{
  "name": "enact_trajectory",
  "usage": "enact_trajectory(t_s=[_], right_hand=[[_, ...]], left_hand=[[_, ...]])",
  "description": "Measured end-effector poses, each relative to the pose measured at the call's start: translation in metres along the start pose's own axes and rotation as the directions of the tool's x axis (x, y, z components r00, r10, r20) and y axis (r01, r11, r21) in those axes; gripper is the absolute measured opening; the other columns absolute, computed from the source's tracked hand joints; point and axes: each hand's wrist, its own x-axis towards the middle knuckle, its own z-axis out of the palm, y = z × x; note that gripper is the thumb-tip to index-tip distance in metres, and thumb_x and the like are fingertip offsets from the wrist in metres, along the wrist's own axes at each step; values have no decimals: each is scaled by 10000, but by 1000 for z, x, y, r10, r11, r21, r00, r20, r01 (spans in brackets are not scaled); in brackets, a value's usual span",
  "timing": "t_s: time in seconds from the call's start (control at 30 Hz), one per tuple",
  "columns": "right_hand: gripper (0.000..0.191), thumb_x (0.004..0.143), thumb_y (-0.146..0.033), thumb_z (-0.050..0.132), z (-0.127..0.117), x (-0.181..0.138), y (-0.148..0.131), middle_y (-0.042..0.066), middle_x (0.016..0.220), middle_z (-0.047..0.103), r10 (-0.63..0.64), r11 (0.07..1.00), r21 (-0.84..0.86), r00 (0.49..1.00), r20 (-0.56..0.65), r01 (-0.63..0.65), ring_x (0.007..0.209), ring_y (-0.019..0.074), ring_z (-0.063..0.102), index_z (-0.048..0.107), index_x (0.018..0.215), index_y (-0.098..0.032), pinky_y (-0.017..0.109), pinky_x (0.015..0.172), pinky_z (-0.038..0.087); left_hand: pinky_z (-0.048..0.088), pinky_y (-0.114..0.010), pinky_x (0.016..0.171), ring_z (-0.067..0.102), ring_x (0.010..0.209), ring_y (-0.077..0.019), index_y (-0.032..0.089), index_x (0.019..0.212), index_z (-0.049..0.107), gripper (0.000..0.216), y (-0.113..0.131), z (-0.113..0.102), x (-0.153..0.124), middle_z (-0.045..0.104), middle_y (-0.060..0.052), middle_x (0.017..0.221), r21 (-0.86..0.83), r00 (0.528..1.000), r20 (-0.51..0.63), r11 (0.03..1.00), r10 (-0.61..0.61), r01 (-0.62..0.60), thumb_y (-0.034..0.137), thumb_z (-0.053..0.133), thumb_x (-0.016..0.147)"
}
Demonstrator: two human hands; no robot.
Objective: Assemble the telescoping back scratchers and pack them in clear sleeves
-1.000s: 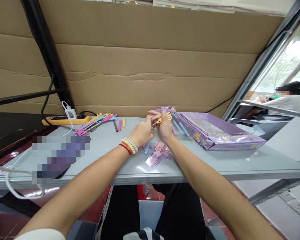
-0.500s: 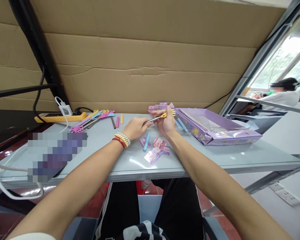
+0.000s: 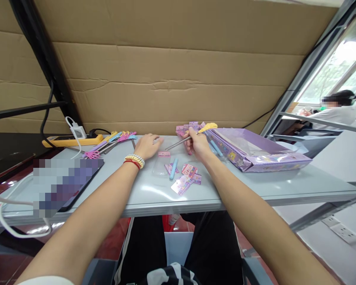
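Observation:
My right hand [image 3: 198, 143] is closed around a back scratcher with a thin metal rod [image 3: 178, 143] and a yellow claw head [image 3: 210, 126]. Its rod points left and toward me. To the left, my left hand [image 3: 148, 145] lies low over the table with its thumb apart, covering the spot of the small pink and yellow grips; its far fingers are partly hidden. Between my forearms are a light blue grip [image 3: 174, 169], several printed cards [image 3: 182, 184] and a clear plastic bag [image 3: 161, 165] with a pink top.
A purple box [image 3: 273, 162] stands at the right, with blue pieces [image 3: 216, 148] beside it. More back scratchers [image 3: 115, 141] lie at the left, near a yellow power strip [image 3: 74, 140] and a phone [image 3: 77, 190]. Cardboard [image 3: 172, 87] walls the back. Another person [image 3: 335, 114] sits far right.
My left hand has let go of the back scratcher's rod and moved left over the small grips. The right hand still holds it, and the yellow head has tilted up and right. The clear bag shows.

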Motion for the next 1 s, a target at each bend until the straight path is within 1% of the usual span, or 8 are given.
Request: enact_trajectory(t_s=[0.07,0.13,0.2,0.3,0.47,0.63,0.83,1.0], right_hand=[[467,737,-623,630,-4,1,-5,-45,394,481,27,998,65,996,-87,-21,287,75,425,553,665,-168,186,258,258],[449,740,-595,649,-6,1,-8,-36,417,515,41,995,91,990,-132,-29,299,74,453,560,682,-159,175,254,271],[436,739,-574,663,-7,2,-8,-34,428,528,45,996,86,989,-140,-33,299,69,457,576,696,-149,170,250,270],[429,740,-563,666,-9,3,-5,-35,426,528,25,997,74,990,-137,-15,294,59,440,591,697,-143,165,255,273],[409,711,-543,696,-12,5,-3,-42,414,517,-17,997,67,987,-157,28,294,57,428,578,679,-153,163,262,273],[347,676,-468,732,-10,1,-4,-56,414,507,-31,998,50,993,-118,38,283,62,410,573,682,-160,176,238,231],[282,705,-403,703,-5,-4,-7,-59,401,495,5,1000,23,991,-137,-2,266,58,383,568,649,-162,173,228,224],[267,736,-392,681,-7,-4,-8,-51,407,503,19,1000,24,993,-117,-16,263,63,387,579,664,-156,178,229,212]], left_hand=[[329,-469,989,482,1183,-316,182,1135,667,511,-11,1,1,597,-156,1254,182,991,52,977,-119,108,487,329,903],[294,-529,984,416,1240,-370,188,1108,685,549,-17,3,1,557,-181,1303,304,969,147,941,-200,148,520,305,893],[290,-546,958,410,1230,-395,179,1016,716,570,-18,5,1,571,-200,1277,368,950,219,920,-224,133,532,288,887],[302,-525,925,470,1162,-389,158,883,727,536,-14,6,1,637,-206,1163,419,957,211,903,-201,97,496,311,879],[328,-481,891,610,944,-326,165,830,708,343,-7,0,-1,713,-170,927,434,978,96,892,-183,124,356,422,833],[354,-474,866,627,927,-345,105,1004,661,390,-7,0,-2,703,-205,909,423,972,13,882,-233,206,365,431,827],[411,-449,825,623,981,-354,90,1090,615,434,-2,-5,0,688,-219,996,370,937,117,890,-329,266,315,543,726],[458,-398,695,637,942,-347,151,939,687,320,11,-18,-5,690,-207,1000,385,884,223,870,-410,307,323,593,686]])
